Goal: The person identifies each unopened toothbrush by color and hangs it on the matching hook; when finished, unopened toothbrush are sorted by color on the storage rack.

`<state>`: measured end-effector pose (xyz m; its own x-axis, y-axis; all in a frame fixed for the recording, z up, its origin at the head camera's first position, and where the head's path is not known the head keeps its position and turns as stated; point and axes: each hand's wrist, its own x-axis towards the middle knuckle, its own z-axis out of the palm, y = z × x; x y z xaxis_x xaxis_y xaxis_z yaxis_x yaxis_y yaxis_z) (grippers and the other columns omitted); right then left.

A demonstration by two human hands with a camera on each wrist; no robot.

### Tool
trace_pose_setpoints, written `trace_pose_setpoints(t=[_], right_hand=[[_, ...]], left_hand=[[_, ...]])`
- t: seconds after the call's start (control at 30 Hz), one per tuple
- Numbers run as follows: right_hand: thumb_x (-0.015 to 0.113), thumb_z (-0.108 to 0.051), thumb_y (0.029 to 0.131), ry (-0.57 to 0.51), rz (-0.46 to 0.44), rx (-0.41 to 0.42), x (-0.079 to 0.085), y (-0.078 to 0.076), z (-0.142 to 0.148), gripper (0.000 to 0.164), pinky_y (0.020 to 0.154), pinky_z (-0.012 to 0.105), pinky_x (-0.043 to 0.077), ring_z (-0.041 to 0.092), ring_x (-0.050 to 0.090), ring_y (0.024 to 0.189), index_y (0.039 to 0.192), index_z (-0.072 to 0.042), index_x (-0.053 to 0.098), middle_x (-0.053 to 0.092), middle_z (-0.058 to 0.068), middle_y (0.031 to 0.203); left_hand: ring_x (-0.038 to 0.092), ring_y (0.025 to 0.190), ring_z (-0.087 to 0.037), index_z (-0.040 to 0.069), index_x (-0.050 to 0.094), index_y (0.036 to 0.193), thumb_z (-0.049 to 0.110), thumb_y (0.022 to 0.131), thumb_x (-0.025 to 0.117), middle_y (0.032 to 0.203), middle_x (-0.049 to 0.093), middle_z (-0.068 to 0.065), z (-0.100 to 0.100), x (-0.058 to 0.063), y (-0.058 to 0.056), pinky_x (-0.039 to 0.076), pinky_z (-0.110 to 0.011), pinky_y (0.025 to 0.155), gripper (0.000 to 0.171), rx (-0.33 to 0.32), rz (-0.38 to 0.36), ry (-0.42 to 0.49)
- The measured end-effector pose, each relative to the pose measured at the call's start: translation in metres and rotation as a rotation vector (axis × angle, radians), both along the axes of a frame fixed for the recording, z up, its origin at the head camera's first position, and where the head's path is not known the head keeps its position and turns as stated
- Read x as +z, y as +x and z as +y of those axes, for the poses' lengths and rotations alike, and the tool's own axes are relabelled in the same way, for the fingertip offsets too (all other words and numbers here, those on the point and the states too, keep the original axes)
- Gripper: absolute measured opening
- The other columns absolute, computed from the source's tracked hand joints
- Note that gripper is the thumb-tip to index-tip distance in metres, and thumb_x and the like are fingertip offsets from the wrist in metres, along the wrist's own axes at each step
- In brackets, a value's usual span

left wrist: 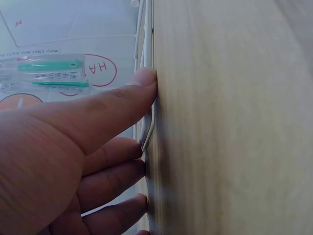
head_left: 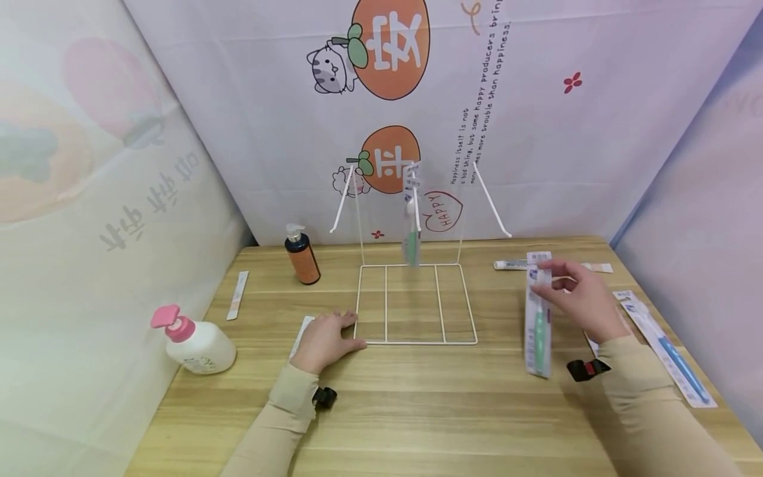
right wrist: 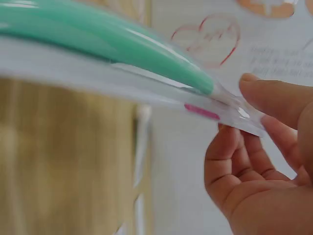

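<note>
A white wire display rack (head_left: pixel 417 343) with hooks stands on the wooden table. My left hand (head_left: pixel 324 341) rests at its front left base corner. The thumb lies on the wire in the left wrist view, with fairly straight fingers at the rack and table. My right hand (head_left: pixel 581 298) pinches a green toothbrush in a clear pack (head_left: pixel 539 338) near its top, to the right of the rack. The green handle (right wrist: pixel 112 44) fills much of the right wrist view. Another packaged green toothbrush (head_left: pixel 411 242) hangs from the middle hook.
A blue packaged toothbrush (head_left: pixel 670 351) and a toothpaste tube (head_left: pixel 509 265) lie at right. A pink-topped pump bottle (head_left: pixel 203 348), a dark orange-labelled pump bottle (head_left: pixel 304 258) and a slim packet (head_left: pixel 238 295) are at left. A printed curtain (head_left: pixel 524 132) hangs behind.
</note>
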<state>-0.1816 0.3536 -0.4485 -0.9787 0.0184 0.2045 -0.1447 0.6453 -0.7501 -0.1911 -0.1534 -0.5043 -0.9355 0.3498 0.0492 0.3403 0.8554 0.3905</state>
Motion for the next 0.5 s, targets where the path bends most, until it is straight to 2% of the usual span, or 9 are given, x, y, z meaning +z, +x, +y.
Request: trace_pose_setpoints(t=[0.07, 0.2, 0.33, 0.5], right_hand=[[0.085, -0.021, 0.097, -0.059, 0.049, 0.011, 0.007, -0.003, -0.017, 0.048, 0.070, 0.017, 0.054, 0.002, 0.066, 0.095, 0.140, -0.010, 0.067, 0.067, 0.013, 0.124], [0.086, -0.004, 0.093, -0.203, 0.138, 0.104, 0.022, -0.009, -0.054, 0.045, 0.073, 0.020, 0.059, 0.010, 0.069, 0.092, 0.135, -0.004, 0.068, 0.067, 0.017, 0.116], [0.085, 0.003, 0.091, -0.288, 0.200, 0.206, 0.040, -0.010, -0.093, 0.044, 0.079, 0.022, 0.061, 0.015, 0.071, 0.093, 0.131, 0.000, 0.068, 0.069, 0.019, 0.112], [0.083, 0.011, 0.089, -0.365, 0.283, 0.319, 0.062, -0.007, -0.139, 0.041, 0.077, 0.026, 0.063, 0.017, 0.070, 0.088, 0.127, 0.001, 0.069, 0.070, 0.018, 0.104]], left_hand=[[0.064, 0.132, -0.045, 0.009, 0.074, 0.141, 0.045, 0.089, 0.089, 0.142, 0.069, -0.015, 0.000, 0.000, 0.000, 0.054, -0.057, 0.105, 0.065, 0.000, 0.002, 0.002], [0.063, 0.132, -0.045, 0.009, 0.073, 0.141, 0.045, 0.089, 0.089, 0.142, 0.069, -0.014, 0.000, 0.001, 0.000, 0.053, -0.056, 0.106, 0.065, 0.001, -0.002, 0.001], [0.064, 0.131, -0.046, 0.009, 0.074, 0.141, 0.046, 0.089, 0.089, 0.142, 0.070, -0.014, 0.001, 0.002, 0.000, 0.054, -0.057, 0.105, 0.065, 0.005, -0.002, 0.003], [0.065, 0.131, -0.045, 0.010, 0.074, 0.141, 0.047, 0.089, 0.089, 0.143, 0.070, -0.011, 0.000, -0.002, -0.001, 0.054, -0.056, 0.104, 0.066, 0.003, 0.007, -0.007]])
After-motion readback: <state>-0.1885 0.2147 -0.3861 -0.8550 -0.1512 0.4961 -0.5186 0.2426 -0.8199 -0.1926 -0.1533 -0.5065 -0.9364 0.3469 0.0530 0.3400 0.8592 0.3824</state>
